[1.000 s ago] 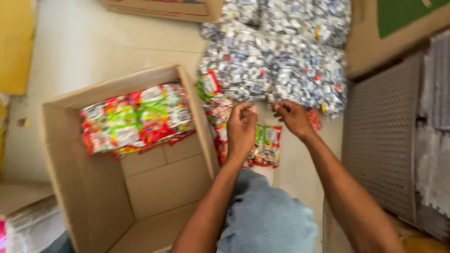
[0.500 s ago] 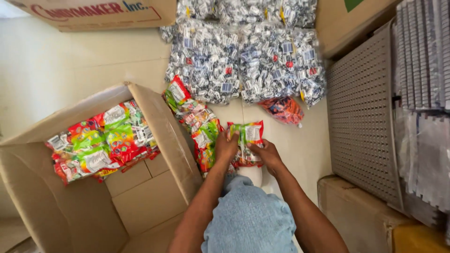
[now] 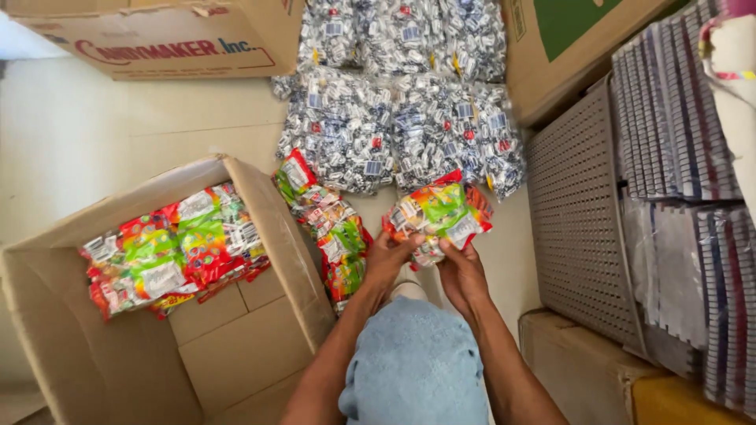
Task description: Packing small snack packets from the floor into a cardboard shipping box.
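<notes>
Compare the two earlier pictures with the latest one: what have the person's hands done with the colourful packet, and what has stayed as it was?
Both hands, left hand and right hand, have lifted the colourful packet off the floor, where they first gripped it, and now hold it up. The open cardboard box with its packets, the row of packets beside it and the silver-blue bags have not moved.

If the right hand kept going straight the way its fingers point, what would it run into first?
The right hand already grips a colourful candy bag. Past that bag, the line leads to the silver-and-blue candy bags on the floor, probably the nearest one, though depth is hard to judge.
</notes>
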